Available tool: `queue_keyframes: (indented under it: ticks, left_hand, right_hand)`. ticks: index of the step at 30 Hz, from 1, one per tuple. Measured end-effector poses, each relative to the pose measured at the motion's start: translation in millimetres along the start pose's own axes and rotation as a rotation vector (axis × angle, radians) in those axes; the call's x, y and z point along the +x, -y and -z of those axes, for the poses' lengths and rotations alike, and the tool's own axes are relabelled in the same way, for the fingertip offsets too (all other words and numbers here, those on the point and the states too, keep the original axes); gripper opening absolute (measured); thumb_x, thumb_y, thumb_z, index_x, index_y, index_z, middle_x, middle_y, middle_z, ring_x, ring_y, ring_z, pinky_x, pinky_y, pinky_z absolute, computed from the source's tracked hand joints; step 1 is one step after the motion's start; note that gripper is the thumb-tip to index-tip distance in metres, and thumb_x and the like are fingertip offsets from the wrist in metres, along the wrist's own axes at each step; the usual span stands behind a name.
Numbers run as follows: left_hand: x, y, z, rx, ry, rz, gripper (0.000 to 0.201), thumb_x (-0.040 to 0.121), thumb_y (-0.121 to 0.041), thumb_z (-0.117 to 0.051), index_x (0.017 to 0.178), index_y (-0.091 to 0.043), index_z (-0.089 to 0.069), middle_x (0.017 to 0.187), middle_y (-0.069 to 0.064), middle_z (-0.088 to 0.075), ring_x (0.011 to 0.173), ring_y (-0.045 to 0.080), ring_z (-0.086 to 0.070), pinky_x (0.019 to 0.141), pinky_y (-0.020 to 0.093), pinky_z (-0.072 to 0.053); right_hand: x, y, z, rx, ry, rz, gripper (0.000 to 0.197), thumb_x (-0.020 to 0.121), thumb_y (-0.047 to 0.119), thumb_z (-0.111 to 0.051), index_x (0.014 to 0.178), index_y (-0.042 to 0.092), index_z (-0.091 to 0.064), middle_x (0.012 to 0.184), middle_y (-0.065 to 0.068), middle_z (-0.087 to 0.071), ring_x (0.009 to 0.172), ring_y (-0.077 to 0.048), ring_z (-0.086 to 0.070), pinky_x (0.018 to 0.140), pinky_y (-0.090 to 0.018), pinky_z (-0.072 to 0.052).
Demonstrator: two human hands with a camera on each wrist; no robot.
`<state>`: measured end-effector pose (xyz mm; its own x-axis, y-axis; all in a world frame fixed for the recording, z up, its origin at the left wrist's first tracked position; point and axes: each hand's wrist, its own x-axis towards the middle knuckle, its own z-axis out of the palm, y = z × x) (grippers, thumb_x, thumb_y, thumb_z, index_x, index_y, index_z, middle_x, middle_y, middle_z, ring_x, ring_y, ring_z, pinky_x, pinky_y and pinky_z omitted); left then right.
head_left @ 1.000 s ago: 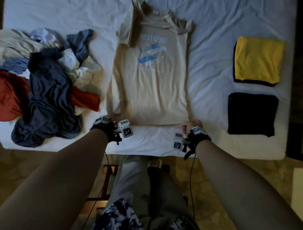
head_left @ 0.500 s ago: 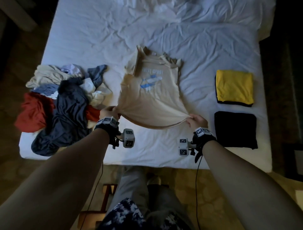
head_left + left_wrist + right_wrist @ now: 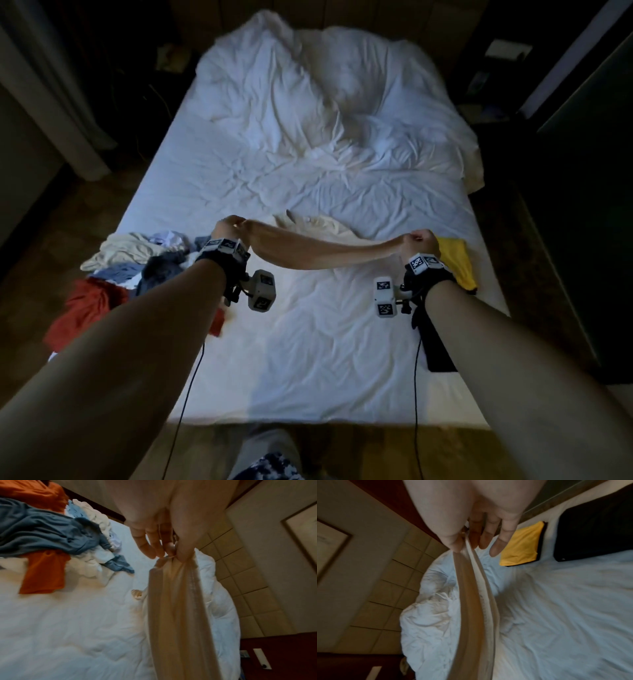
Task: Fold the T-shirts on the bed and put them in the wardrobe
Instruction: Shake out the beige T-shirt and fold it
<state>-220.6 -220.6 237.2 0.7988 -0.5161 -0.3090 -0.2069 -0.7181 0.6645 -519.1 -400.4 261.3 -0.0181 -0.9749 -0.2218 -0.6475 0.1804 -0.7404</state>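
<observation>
Both hands hold the beige T-shirt [image 3: 318, 251] raised over the middle of the bed [image 3: 318, 359]: the left hand [image 3: 227, 228] pinches one bottom corner, the right hand [image 3: 421, 241] the other; its far end lies bunched on the sheet

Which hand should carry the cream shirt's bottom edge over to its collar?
Neither alone. The left hand and right hand each pinch one bottom corner of the cream shirt, level with each other, so both should probably move together.
</observation>
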Motion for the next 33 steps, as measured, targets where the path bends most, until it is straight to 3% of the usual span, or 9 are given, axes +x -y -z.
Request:
queue_keyframes:
  ticks: [4,7,9,11,14,20,27,30,33]
  left_hand:
    - [1,-47,35,-0.061,-0.066,0.052,0.033,0.101,-0.014,-0.042,0.128,-0.001,-0.055,0.131,0.027,-0.054,0.120,0.042,-0.051,0.098,0.039,-0.039]
    - [-8,-78,54,-0.128,-0.095,-0.007,0.032,0.101,-0.019,-0.040,0.121,0.005,-0.049,0.121,0.031,-0.054,0.114,0.045,-0.052,0.090,0.043,-0.041]
    - [-15,-98,66,-0.191,-0.095,-0.060,0.021,0.097,-0.013,-0.044,0.096,0.007,-0.052,0.095,0.026,-0.056,0.109,0.042,-0.055,0.081,0.042,-0.041]
    - [-19,-118,79,-0.254,-0.116,-0.088,0.018,0.090,-0.009,-0.050,0.075,0.001,-0.048,0.073,0.016,-0.049,0.094,0.039,-0.060,0.072,0.042,-0.044]
    - [-34,-142,101,-0.239,-0.177,-0.095,0.021,0.089,-0.009,-0.051,0.073,0.002,-0.057,0.077,0.023,-0.058,0.086,0.042,-0.061,0.073,0.043,-0.049]
    - [-69,-175,144,-0.038,-0.278,-0.135,0.031,0.097,-0.014,-0.047,0.122,-0.002,-0.063,0.128,0.023,-0.058,0.120,0.041,-0.052,0.098,0.040,-0.042]
    - [-94,-206,164,0.138,-0.258,-0.144,0.035,0.089,-0.027,-0.059,0.119,-0.009,-0.064,0.122,0.014,-0.062,0.114,0.033,-0.058,0.088,0.033,-0.046]
    - [-101,-226,171,0.181,-0.191,-0.166,0.054,0.080,-0.044,-0.072,0.122,-0.015,-0.054,0.122,0.009,-0.057,0.110,0.028,-0.058,0.079,0.027,-0.046]
    - [-98,-245,178,0.228,-0.134,-0.177,0.067,0.072,-0.052,-0.076,0.122,-0.016,-0.050,0.117,0.003,-0.047,0.117,0.023,-0.052,0.081,0.024,-0.037]
  right_hand:
    - [8,43,30,0.027,-0.118,0.051,0.020,0.094,0.019,-0.042,0.107,0.015,-0.055,0.113,-0.019,-0.063,0.096,-0.038,-0.063,0.079,-0.041,-0.053]
    - [4,75,53,0.083,-0.172,0.085,0.017,0.091,0.020,-0.038,0.101,0.024,-0.050,0.102,-0.014,-0.065,0.079,-0.035,-0.065,0.072,-0.045,-0.056]
    - [0,92,71,0.074,-0.190,0.110,0.022,0.096,0.017,-0.037,0.112,0.016,-0.051,0.099,-0.010,-0.058,0.078,-0.029,-0.055,0.068,-0.036,-0.045]
    - [-1,106,90,0.058,-0.177,0.109,0.027,0.098,0.014,-0.037,0.122,0.007,-0.049,0.107,-0.017,-0.057,0.083,-0.028,-0.050,0.071,-0.036,-0.039]
    - [3,121,120,0.049,-0.134,0.149,0.033,0.097,0.008,-0.042,0.128,0.000,-0.050,0.128,-0.020,-0.056,0.109,-0.036,-0.056,0.089,-0.039,-0.044]
    - [-1,148,177,-0.110,-0.185,0.243,0.035,0.102,0.012,-0.037,0.124,-0.002,-0.060,0.132,-0.020,-0.057,0.121,-0.034,-0.054,0.096,-0.034,-0.043]
    - [10,161,204,-0.416,-0.029,0.276,0.028,0.098,0.018,-0.052,0.122,0.004,-0.056,0.125,-0.015,-0.058,0.116,-0.033,-0.057,0.085,-0.032,-0.048]
    - [54,171,189,-0.393,0.047,0.331,0.033,0.094,0.021,-0.058,0.123,0.004,-0.057,0.120,-0.016,-0.062,0.104,-0.032,-0.063,0.088,-0.040,-0.054]
    - [129,177,161,-0.296,0.117,0.320,0.054,0.093,0.033,-0.059,0.139,0.009,-0.046,0.133,-0.016,-0.055,0.112,-0.031,-0.060,0.089,-0.036,-0.054]
